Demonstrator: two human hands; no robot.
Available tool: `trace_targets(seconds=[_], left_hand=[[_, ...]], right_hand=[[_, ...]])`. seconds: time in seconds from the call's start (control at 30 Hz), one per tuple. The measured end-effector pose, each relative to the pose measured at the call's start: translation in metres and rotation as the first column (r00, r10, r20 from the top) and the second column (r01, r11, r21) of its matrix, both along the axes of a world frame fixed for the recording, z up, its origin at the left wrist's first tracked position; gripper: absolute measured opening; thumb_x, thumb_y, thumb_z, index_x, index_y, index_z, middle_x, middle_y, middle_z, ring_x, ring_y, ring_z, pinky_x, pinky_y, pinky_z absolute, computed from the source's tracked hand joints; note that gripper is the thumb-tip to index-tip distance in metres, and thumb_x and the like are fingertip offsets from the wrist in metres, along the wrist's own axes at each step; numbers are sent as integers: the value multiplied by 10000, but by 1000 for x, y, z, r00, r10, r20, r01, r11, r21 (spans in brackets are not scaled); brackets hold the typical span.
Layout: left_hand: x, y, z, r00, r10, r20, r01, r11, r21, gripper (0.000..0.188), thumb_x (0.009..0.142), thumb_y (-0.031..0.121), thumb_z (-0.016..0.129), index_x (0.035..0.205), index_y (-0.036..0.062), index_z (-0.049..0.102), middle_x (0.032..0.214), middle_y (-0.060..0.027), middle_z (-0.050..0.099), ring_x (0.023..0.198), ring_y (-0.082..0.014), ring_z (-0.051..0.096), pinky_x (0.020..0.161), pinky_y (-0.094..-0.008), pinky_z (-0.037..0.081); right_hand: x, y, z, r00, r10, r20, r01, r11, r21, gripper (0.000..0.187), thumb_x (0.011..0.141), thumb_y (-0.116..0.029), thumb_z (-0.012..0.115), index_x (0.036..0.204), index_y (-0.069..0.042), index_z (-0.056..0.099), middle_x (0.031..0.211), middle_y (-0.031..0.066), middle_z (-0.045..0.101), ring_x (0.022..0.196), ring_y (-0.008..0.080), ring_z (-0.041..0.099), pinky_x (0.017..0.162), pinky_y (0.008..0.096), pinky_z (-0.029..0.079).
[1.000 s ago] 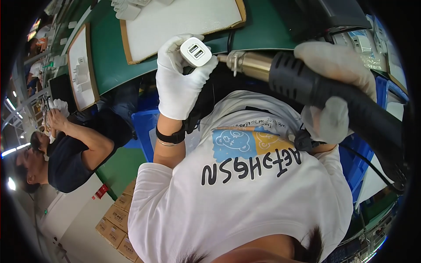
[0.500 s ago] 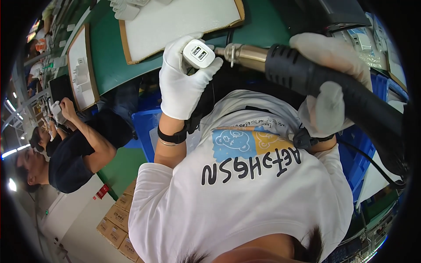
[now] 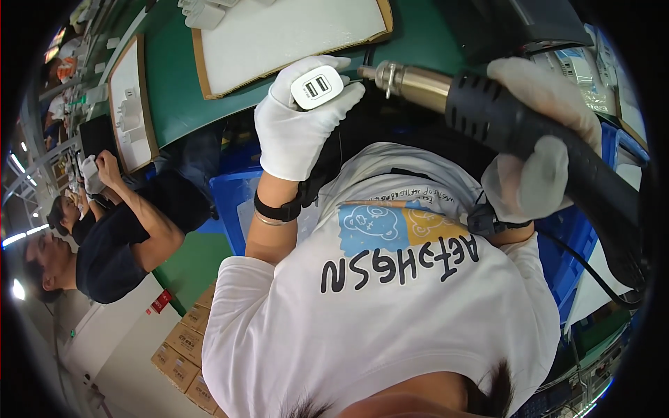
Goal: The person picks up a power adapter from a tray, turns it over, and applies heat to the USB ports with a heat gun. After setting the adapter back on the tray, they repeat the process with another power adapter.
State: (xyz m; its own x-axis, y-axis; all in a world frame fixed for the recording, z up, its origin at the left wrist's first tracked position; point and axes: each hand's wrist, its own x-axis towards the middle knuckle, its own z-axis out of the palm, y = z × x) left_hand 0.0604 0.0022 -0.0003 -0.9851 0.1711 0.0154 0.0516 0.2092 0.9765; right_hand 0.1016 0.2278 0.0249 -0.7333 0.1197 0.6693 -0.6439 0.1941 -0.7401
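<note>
My left hand (image 3: 296, 125), in a white glove, grips a small white USB charger (image 3: 316, 88) between thumb and fingers. Its face with two dark ports is turned up toward me. My right hand (image 3: 533, 125), also gloved, is wrapped round the black handle of a hot air gun (image 3: 488, 115). The gun's metal nozzle (image 3: 376, 75) points left at the charger, with a gap between them. A dark cable runs from the gun's rear end at the far right.
Beyond my hands, a white padded board with brown edges (image 3: 293, 42) lies on a green table (image 3: 178, 104), with white chargers (image 3: 202, 12) on it. Another board with white pieces (image 3: 129, 111) is at left. Blue bins (image 3: 226, 205) flank me. A co-worker (image 3: 132, 237) sits at left.
The hot air gun has moved right, widening the gap from its nozzle to the charger. My left hand has turned the charger slightly and shifted a little right.
</note>
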Motion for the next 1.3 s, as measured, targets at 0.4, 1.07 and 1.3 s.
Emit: trace_targets(seconds=[0.4,1.07,1.3], left_hand=[[-8,4,-18,968,115,-221,-121,993,-11,315,702,-33,701,961,50,543,867,-24,604,731,-68,560,647,-200,478],[-5,-2,-26,927,92,-363,-170,967,-188,447,659,13,749,1011,57,477,933,-47,569,771,-100,547,690,-219,475],[-4,4,-24,935,106,-339,-169,973,-160,458,651,8,754,1017,56,482,953,-52,565,797,-105,544,708,-219,472]], right_hand=[[6,-16,5,989,130,76,-121,986,-113,450,791,-405,635,909,25,572,897,212,629,823,278,618,750,353,488],[9,-33,7,975,176,132,-125,937,-327,405,775,-283,684,986,42,567,923,220,629,871,295,619,794,386,490],[10,-16,7,973,213,87,-203,973,-111,393,790,-321,662,955,26,579,927,218,630,853,285,620,784,383,490]])
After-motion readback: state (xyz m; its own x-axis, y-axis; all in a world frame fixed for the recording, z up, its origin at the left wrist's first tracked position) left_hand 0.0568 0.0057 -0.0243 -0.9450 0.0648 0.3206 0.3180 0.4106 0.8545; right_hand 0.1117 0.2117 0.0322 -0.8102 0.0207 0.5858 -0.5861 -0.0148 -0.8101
